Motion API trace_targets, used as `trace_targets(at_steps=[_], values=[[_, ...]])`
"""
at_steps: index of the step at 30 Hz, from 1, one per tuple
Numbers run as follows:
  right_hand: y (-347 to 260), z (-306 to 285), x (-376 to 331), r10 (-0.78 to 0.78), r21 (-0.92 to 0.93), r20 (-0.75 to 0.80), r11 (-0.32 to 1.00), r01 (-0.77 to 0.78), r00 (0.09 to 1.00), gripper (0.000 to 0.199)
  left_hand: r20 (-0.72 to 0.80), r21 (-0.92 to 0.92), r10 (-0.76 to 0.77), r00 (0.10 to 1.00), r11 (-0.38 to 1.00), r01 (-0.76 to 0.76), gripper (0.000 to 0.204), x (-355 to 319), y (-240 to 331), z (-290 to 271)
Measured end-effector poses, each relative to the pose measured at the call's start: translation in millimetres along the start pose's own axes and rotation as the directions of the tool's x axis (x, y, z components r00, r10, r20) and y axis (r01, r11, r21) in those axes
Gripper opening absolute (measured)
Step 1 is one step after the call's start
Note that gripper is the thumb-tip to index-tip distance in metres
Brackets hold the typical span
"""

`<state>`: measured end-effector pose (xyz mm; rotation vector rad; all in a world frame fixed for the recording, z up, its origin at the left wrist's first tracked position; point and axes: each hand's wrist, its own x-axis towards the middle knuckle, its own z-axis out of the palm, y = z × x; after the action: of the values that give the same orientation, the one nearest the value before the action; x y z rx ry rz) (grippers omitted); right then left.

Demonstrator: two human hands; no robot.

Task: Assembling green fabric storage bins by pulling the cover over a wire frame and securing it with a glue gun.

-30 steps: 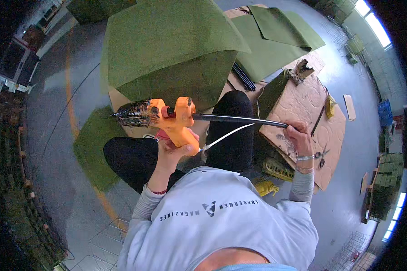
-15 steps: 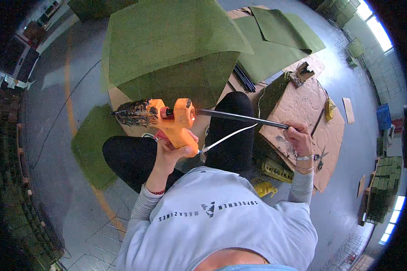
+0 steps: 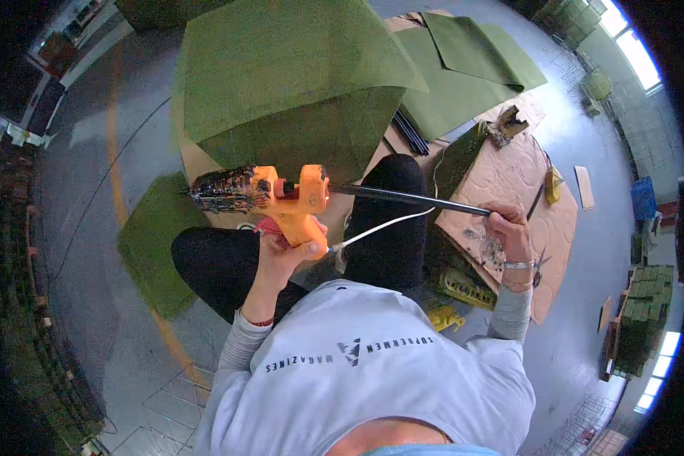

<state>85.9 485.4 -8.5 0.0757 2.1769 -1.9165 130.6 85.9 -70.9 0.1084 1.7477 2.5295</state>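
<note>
An orange glue gun (image 3: 309, 199), its nozzle end crusted with black glue, lies across the space above my lap and points left. My left hand (image 3: 277, 257) is closed around its handle, near a pinkish-red trigger. From the handle's base a white cord (image 3: 391, 224) curves away to the right. A long black glue stick (image 3: 410, 198) runs into the rear of the gun. Its far end is pinched in the fingers of my right hand (image 3: 508, 226), which is held out to the right over a cardboard-topped surface.
Large green sheets (image 3: 281, 68) cover a block in front of me. Black sticks (image 3: 410, 133) lie beside it. The cardboard (image 3: 501, 175) at right carries scissors (image 3: 540, 267), a yellow-handled tool (image 3: 552, 185) and a glue-stained holder (image 3: 507, 125). A yellow tool (image 3: 444, 317) sits near my right side.
My right hand has shifted slightly to the right with the stick's end. The glue gun has turned a little, its handle moving slightly up and left. Both grips are unchanged.
</note>
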Motion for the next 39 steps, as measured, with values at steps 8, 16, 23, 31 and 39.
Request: trace_targets(at_steps=[8, 16, 23, 31, 39], values=[[-12.0, 8.4, 2.6, -0.052, -0.102, 0.057, 0.993, 0.057, 0.997, 0.036, 0.017, 0.016, -0.001, 1.000, 1.000, 0.000, 0.036, -1.5, 2.3, 3.2], [-19.6, 21.2, 19.8, 0.055, 0.065, 0.212, 0.995, -0.070, 0.976, 0.047, 0.016, 0.076, -0.013, 1.000, 0.997, 0.012, 0.033, 1.8, 2.8, 0.2], [0.2, 65.9, 30.3, -0.413, 0.657, 0.441, 0.753, 0.027, 0.797, 0.095, -0.044, -0.151, -0.042, 0.998, 0.988, 0.035, 0.040, -0.7, -14.8, -5.8], [6.5, 169.0, 58.8, -0.267, 0.308, 0.678, 0.949, 0.066, 0.684, 0.080, -0.032, -0.197, -0.186, 0.982, 0.965, 0.176, 0.046, -5.5, -14.0, 14.6], [24.7, 228.2, 67.7, -0.095, 0.246, 0.569, 0.968, -0.058, 0.817, 0.038, 0.226, 0.218, -0.031, 0.974, 0.976, -0.020, 0.040, 7.8, -39.5, 0.1]])
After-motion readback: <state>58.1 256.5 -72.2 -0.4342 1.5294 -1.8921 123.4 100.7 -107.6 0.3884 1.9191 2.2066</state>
